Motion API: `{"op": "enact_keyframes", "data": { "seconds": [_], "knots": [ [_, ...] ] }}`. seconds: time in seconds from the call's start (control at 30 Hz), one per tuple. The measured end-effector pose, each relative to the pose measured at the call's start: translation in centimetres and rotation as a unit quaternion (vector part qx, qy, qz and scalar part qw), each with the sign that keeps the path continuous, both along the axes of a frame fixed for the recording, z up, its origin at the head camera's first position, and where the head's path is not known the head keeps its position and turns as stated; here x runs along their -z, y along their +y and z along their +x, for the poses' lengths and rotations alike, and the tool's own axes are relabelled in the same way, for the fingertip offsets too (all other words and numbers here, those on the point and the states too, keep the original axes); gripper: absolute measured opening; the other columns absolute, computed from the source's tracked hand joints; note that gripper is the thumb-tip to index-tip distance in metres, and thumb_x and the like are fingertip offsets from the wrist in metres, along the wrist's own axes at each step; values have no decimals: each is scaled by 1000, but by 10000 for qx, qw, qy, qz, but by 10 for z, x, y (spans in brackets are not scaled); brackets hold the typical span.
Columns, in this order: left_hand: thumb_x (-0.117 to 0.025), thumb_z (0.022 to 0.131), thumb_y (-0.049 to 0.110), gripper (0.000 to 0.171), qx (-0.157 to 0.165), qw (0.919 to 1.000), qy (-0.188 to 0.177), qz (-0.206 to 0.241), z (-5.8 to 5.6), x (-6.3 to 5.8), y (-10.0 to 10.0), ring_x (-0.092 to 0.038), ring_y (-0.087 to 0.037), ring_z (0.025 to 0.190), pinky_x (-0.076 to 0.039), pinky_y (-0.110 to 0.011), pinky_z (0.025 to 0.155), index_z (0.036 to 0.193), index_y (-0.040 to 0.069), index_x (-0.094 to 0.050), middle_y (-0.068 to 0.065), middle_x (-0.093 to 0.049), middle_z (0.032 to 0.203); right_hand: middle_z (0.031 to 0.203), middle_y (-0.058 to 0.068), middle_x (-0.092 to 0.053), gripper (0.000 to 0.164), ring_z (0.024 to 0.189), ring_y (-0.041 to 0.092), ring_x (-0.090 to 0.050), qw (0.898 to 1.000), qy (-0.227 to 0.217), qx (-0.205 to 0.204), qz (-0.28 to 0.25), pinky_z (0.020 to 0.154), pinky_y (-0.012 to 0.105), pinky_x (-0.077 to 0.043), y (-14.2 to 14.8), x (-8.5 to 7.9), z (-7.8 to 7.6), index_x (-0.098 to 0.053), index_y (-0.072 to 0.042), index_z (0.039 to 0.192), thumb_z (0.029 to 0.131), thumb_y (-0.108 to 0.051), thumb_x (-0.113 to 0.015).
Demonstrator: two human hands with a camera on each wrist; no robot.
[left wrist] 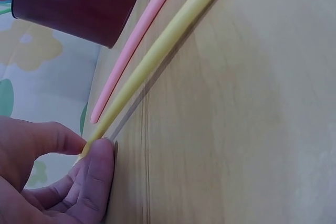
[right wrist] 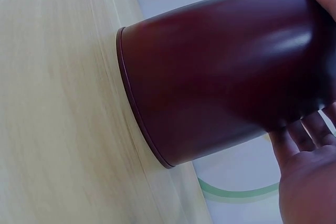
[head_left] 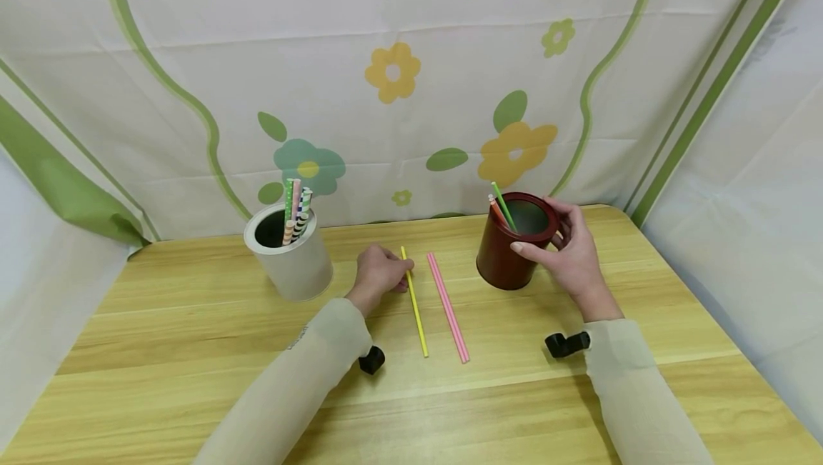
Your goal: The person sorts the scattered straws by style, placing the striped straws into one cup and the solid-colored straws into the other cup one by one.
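Between thumb and fingers, my left hand (head_left: 381, 270) pinches a yellow straw (head_left: 416, 315) near its far end. In the left wrist view the yellow straw (left wrist: 152, 59) slants up away from the fingertips, its shadow on the wood beside it. Just right of it, two pink straws (head_left: 448, 308) lie side by side on the table. My right hand (head_left: 569, 247) grips the dark red cup (head_left: 508, 258) near its rim, thumb on the near side and fingers round the right. A green straw (head_left: 504, 204) and orange and white straw ends lean inside that cup, which stands upright.
A white cup (head_left: 298, 265) holding several patterned paper straws (head_left: 296, 211) stands at the table's back left. Behind the wooden table (head_left: 411, 415) hangs a flowered curtain (head_left: 437, 93). Black camera mounts (head_left: 566, 344) stick out from both wrists.
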State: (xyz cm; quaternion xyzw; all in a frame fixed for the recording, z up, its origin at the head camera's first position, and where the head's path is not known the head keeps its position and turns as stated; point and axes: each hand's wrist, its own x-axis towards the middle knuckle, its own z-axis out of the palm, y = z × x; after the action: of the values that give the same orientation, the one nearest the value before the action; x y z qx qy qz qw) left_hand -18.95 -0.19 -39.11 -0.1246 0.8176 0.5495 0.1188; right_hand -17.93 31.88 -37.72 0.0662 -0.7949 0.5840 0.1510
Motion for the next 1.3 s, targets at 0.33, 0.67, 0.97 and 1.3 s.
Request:
{"op": "enact_keyframes", "data": {
  "seconds": [0.33,0.67,0.97,1.3],
  "knots": [
    [-73,101,11,15,-200,9983,-99,547,2,1,-3,-70,-15,60,-67,-28,63,103,-4,-74,-11,-72,84,154,4,-52,90,132,5,-54,10000,-13,-42,-41,105,6,-49,0,1,0,-40,-8,158,84,0,-90],
    [-75,101,14,19,-574,9929,-115,1033,3,6,-6,-72,-13,62,-68,-28,66,109,-3,-74,-12,-73,86,152,0,-54,86,132,4,-54,10000,0,-22,-35,106,6,-48,0,0,0,-42,-9,156,85,-2,-89],
    [-75,100,13,18,-808,9874,-19,1364,3,13,-9,-74,-15,78,-68,-26,72,111,-1,-77,-13,-76,97,149,-4,-55,85,131,5,-54,10000,72,-50,-30,105,6,-49,0,2,0,-43,-11,156,85,-2,-89],
    [-73,100,7,22,-1031,9718,136,2115,2,13,-17,-80,-20,77,-70,-32,76,118,-4,-75,-17,-78,100,149,-4,-55,85,131,4,-54,10000,62,-25,-49,106,6,-48,0,2,-1,-43,-11,156,85,-2,-89]
  ]
}}
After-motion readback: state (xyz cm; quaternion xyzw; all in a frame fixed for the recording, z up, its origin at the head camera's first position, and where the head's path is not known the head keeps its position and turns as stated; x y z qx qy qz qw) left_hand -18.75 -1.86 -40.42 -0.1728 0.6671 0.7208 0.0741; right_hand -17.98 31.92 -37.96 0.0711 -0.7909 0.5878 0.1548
